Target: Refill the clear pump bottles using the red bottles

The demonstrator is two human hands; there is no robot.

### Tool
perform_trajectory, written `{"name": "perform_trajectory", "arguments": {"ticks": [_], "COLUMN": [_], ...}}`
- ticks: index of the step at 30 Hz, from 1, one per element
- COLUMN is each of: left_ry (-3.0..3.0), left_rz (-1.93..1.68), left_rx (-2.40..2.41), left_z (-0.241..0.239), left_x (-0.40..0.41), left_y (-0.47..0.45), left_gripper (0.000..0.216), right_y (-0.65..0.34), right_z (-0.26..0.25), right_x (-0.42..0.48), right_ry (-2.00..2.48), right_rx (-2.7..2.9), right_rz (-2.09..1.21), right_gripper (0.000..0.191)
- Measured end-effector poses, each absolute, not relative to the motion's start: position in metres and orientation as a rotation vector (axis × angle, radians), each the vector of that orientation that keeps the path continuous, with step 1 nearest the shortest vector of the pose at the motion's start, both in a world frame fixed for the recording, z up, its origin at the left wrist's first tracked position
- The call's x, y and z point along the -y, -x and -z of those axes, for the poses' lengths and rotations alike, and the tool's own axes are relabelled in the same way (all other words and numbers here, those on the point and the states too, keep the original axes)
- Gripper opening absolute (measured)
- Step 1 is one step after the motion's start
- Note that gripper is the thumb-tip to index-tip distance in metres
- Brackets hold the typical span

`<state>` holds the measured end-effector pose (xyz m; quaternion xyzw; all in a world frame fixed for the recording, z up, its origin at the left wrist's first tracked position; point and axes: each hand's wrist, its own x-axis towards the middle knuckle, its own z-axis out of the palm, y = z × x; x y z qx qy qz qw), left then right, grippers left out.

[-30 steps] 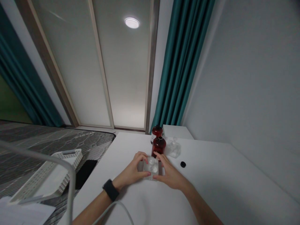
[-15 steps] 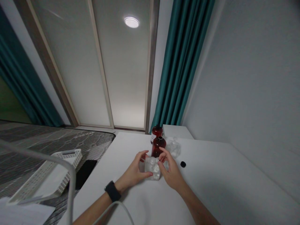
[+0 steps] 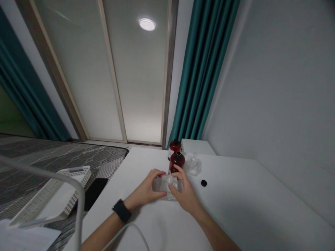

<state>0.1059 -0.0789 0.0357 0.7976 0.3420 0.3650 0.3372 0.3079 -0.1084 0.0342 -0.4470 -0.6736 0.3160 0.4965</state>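
Observation:
A squat clear bottle (image 3: 171, 196) stands on the white table in front of me, with a rounded clear top that narrows to a point (image 3: 170, 178). My left hand (image 3: 149, 186) curls round its left side, thumb in front and fingers behind. My right hand (image 3: 184, 191) has its thumb and fingertips closed about the pointed top. Just behind is an amber bottle (image 3: 177, 160) with an uncapped neck. A second amber bottle (image 3: 174, 145) with a white label is farther back. Right of them sits another clear bottle (image 3: 193, 165). A black cap (image 3: 203, 183) lies to the right.
The white table (image 3: 235, 195) meets the wall on the right. A white box (image 3: 197, 146) is at its far end. A pale cable (image 3: 81, 205) crosses the left foreground. Low on the left are a white basket (image 3: 85, 177), a black flat object (image 3: 96, 191) and papers (image 3: 28, 235).
My right hand has shifted left over the clear bottle, its thumb and fingers now at the pointed top. My left hand has moved slightly left and remains around the bottle.

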Motion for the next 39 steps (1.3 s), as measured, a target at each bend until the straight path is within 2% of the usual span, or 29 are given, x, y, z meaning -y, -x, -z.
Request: {"name": "perform_trajectory", "arguments": {"ticks": [8, 15, 30, 39], "left_ry": [-1.996, -1.949, -1.966, -1.958], "left_rz": [-0.902, -0.880, -0.864, -0.853], "left_rx": [-0.956, -0.925, -0.924, -0.942], "left_z": [-0.036, -0.037, -0.040, -0.045], "left_x": [0.079, 0.079, 0.080, 0.082], "left_y": [-0.108, -0.108, -0.108, -0.109], "left_gripper": [0.055, 0.057, 0.057, 0.056], "right_y": [-0.302, -0.299, -0.301, -0.300], "right_z": [-0.039, -0.037, -0.044, -0.032], "right_x": [0.114, 0.109, 0.115, 0.110], "right_ry": [1.068, 1.164, 1.135, 1.165], "right_rx": [1.707, 1.689, 1.723, 1.667], "right_rz": [-0.645, -0.570, -0.582, -0.580], "right_gripper": [0.051, 0.057, 0.054, 0.059]}}
